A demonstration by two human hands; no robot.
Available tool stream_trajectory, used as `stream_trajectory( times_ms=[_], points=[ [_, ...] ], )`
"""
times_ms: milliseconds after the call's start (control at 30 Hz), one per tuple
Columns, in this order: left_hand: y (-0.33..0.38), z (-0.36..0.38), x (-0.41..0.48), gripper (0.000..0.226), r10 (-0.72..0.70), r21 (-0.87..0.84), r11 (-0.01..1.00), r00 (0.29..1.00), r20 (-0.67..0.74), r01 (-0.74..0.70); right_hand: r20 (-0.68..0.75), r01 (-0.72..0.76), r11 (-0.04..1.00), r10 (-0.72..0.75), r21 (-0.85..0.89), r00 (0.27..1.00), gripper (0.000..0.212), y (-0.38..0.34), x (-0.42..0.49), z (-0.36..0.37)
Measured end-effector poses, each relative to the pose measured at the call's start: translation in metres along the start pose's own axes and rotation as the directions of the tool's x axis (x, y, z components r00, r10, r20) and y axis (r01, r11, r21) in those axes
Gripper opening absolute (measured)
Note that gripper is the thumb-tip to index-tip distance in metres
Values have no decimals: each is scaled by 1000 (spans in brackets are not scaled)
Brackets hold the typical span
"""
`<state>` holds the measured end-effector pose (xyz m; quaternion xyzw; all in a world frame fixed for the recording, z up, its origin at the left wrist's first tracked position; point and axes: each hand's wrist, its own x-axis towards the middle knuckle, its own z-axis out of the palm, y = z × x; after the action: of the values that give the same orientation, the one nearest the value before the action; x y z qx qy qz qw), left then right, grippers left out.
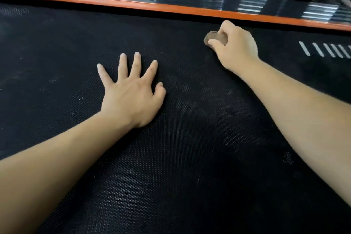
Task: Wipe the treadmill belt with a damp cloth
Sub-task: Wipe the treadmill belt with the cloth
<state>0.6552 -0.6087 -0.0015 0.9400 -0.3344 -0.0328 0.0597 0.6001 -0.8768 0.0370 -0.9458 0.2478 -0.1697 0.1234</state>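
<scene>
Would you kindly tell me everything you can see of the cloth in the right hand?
The cloth is a small brownish wad, bunched into a rounded lump and slightly blurred. The right hand grips it, fingers and thumb curled round, so only one end shows. It sits low on the black textured treadmill belt, near the far edge by the orange side strip. Dampness cannot be told.

The left hand (131, 97) is laid on the belt (190, 157); the cloth (214, 37) is held to its right. The rail (171, 8) is set behind both.
</scene>
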Motion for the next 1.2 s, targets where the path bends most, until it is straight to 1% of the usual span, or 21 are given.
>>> stream_trajectory(
  times_ms=[67,133,200,233,300,367,400,467,533,600,633,667,767,833,900,1000,1067,1100,1133,1200],
  points=[
    [0,0,1,66,-2,2,1000,1000,-1,2,42,60,995,-64,80,997,25,-11,-35,-2],
    [1,0,1,66,-4,9,1000,1000,0,4,110,154,979,-169,134,979,25,-18,-72,-8],
    [1,-1,0,66,-5,11,1000,1000,0,5,143,210,970,-226,122,964,24,-14,-81,-13],
    [2,-1,0,66,-7,7,1000,1000,0,7,120,199,975,-210,97,970,24,-10,-74,-14],
    [2,-1,0,66,-11,-4,1000,1000,0,11,68,96,993,-100,63,993,25,-1,-53,-16],
    [3,-2,1,66,-16,-5,1000,1000,0,16,31,-9,995,6,100,1000,25,1,-43,-15],
    [3,-2,1,66,-17,-6,1000,1000,2,17,31,-39,991,35,131,999,27,-3,-46,-14],
    [3,-2,1,66,-20,-3,1000,1000,0,20,68,-25,982,13,186,998,31,-14,-71,-17],
    [4,-3,1,66,-20,2,1000,1000,0,20,129,47,975,-77,219,989,30,-21,-108,-24],
    [4,-3,1,66,-18,1,1000,1000,3,18,176,141,966,-180,215,968,26,-20,-132,-29],
    [4,-3,0,66,-19,2,1000,1000,4,19,171,175,967,-207,183,963,26,-16,-131,-30],
    [4,-3,1,66,-21,3,1000,1000,4,21,148,178,974,-199,141,969,27,-11,-123,-30],
    [4,-4,2,65,-22,5,1000,1000,12,22,46,42,995,-46,89,998,29,3,-88,-29],
    [5,-5,2,65,-24,-4,1000,1000,5,24,30,7,997,-9,82,1000,28,4,-86,-29],
    [3,-5,1,64,-18,-13,1000,1000,2,18,77,40,993,-49,114,996,27,-6,-116,-31],
    [3,-5,-1,62,-1,-34,999,1000,-7,0,147,160,969,-189,188,971,26,-16,-174,-39],
    [3,-4,-4,59,20,-47,999,999,-28,-21,161,203,964,-231,172,960,27,-11,-181,-43],
    [3,-5,-6,58,30,-60,998,999,-35,-32,142,187,973,-206,134,968,28,-7,-173,-43],
    [4,-7,-10,57,39,-78,996,999,-34,-41,110,142,985,-153,99,982,28,-2,-162,-43],
    [13,-11,-22,55,51,-114,992,999,-17,-53,48,28,995,-33,99,998,28,4,-143,-43]
  ],
)
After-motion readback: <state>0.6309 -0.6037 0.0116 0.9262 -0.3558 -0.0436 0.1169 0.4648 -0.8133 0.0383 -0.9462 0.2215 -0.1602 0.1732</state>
